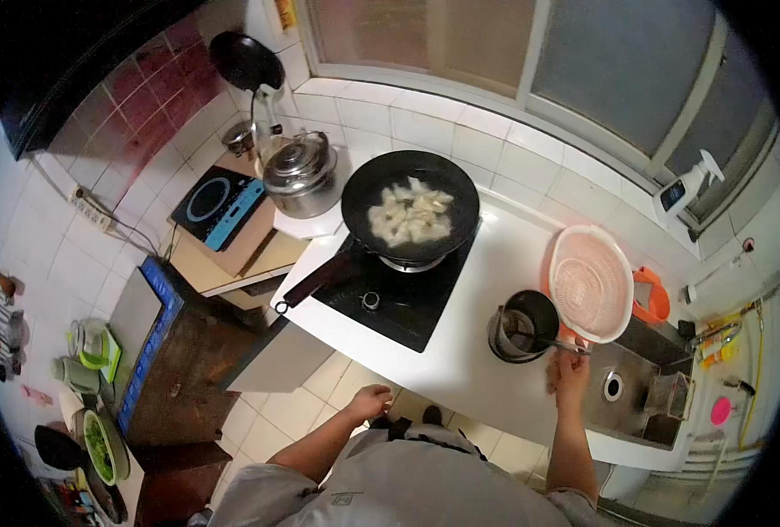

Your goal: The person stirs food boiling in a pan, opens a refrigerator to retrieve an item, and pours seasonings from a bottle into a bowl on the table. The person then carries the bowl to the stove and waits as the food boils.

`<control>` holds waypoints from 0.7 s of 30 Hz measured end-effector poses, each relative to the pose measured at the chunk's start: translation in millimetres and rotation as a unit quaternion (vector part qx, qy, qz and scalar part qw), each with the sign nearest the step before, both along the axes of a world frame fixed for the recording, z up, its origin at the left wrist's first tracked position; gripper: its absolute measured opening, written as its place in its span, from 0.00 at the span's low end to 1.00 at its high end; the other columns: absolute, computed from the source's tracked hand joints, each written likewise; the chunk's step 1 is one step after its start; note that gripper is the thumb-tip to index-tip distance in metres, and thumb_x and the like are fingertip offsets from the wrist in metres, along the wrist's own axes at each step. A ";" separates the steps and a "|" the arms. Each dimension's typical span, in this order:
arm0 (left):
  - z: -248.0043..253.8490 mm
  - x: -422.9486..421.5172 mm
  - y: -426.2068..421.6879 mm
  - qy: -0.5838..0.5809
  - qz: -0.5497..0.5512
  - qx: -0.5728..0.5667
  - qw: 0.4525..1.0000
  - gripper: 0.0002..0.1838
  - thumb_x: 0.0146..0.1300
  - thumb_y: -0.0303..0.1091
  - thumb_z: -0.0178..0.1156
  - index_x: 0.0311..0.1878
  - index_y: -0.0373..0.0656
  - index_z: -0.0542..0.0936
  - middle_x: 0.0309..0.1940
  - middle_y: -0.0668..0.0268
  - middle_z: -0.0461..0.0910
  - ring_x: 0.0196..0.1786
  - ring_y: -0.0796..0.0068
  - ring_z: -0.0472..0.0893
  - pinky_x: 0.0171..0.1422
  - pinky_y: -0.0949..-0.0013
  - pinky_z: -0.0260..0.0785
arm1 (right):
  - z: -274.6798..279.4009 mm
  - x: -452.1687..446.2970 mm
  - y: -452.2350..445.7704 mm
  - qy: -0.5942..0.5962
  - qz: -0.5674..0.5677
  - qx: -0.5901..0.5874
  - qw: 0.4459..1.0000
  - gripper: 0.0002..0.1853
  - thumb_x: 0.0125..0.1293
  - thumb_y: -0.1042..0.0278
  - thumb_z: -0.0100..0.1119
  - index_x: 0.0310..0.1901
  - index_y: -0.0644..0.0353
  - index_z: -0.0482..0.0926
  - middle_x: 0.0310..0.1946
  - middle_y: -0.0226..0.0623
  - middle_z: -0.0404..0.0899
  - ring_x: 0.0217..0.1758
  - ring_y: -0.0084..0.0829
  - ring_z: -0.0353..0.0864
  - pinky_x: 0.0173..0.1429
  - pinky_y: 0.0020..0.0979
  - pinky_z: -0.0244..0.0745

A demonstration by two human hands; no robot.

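On the black gas stove (425, 325) stands a black frying pan (469, 211) with pale, dumpling-like pieces (412, 215) in it. Its dark handle (319, 279) points to the front left. To the right, a dark round pot (544, 307) sits on the white counter, with a long-handled utensil (552, 341) leaning over its rim. My right hand (571, 373) is closed around the end of that utensil's handle; its head is hidden in the pot. My left hand (372, 402) hangs in front of the counter, fingers curled, nothing visible in it.
A pink and white strainer basket (614, 281) stands behind my right hand, beside the sink (636, 373). Left of the pan are a lidded steel pot (306, 198) and an induction cooker (218, 202). A spray bottle (684, 193) stands on the window ledge.
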State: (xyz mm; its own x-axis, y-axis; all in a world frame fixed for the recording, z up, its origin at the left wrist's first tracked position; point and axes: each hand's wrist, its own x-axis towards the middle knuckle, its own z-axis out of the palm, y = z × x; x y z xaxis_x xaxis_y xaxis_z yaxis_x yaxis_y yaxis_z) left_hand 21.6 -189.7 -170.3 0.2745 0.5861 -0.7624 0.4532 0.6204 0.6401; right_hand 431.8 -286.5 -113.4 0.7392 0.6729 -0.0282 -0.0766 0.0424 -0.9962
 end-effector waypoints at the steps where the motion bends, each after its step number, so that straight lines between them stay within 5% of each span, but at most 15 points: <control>1: -3.7 3.7 1.0 -0.007 0.002 0.000 1.000 0.24 0.63 0.37 0.57 0.59 0.33 0.71 0.49 0.55 0.79 0.42 0.67 0.82 0.41 0.68 0.74 | 19.0 -3.4 5.2 -0.040 0.003 -0.040 0.998 0.18 0.67 0.67 0.54 0.57 0.62 0.69 0.22 0.27 0.71 0.17 0.17 0.64 0.21 0.22 0.60; 6: -16.5 19.9 1.0 -0.029 -0.011 0.025 0.999 0.23 0.67 0.39 0.54 0.60 0.35 0.70 0.50 0.59 0.78 0.46 0.67 0.80 0.47 0.66 0.73 | 46.5 12.2 30.2 -0.118 0.035 -0.213 0.969 0.15 0.65 0.68 0.57 0.51 0.61 0.76 0.22 0.28 0.72 0.22 0.18 0.67 0.26 0.24 0.65; 9: -7.0 28.8 0.0 -0.019 -0.004 0.011 1.000 0.23 0.66 0.39 0.55 0.59 0.35 0.70 0.49 0.59 0.78 0.45 0.68 0.81 0.47 0.67 0.73 | 41.1 20.3 31.9 -0.043 0.077 -0.179 0.980 0.13 0.66 0.65 0.55 0.48 0.61 0.77 0.23 0.30 0.75 0.23 0.19 0.69 0.27 0.27 0.68; 21: 12.2 62.2 -1.4 0.022 -0.043 0.026 0.998 0.21 0.65 0.36 0.55 0.56 0.32 0.72 0.50 0.58 0.77 0.44 0.68 0.81 0.49 0.69 0.74 | 41.1 30.4 24.3 -0.051 0.122 -0.256 0.957 0.16 0.64 0.59 0.59 0.42 0.67 0.76 0.25 0.31 0.79 0.29 0.23 0.77 0.35 0.26 0.73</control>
